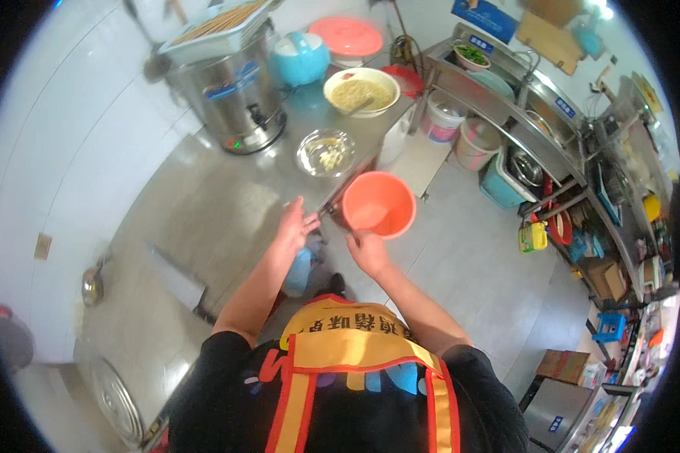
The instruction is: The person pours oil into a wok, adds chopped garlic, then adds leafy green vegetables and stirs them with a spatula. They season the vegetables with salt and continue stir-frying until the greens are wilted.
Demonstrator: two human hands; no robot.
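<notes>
Holds the orange bucket (389, 198) by the near side of its rim with the right hand (366, 251), with fingers curled over the lip and nothing else visible in that grip. Has the bucket just outside the right edge of the counter (211, 200), above the floor (461, 257), with its mouth facing up and seemingly without contents. Cannot tell whether touching the counter's side or slightly apart from it. Holds the left hand (296, 225) beside the counter's right edge, loosely spread, with nothing to be seen between the fingers. Looks only partway along: already done with getting hold of the bucket, not yet done with letting go of it, and without any sign of having put something inside. Cannot judge from this how much more is left. Touches nothing on the counter, as far as visible: neither the shiny bowl (327, 155) of pale pieces near the right edge, just beyond the left hand, nor the cream bowl (361, 93) with food and a spoon (360, 105) in it, farther along toward the far end. Likewise leaves alone the knife (177, 279), lying with its handle at the near right edge, and the ladle (92, 287) over by the left edge.
</notes>
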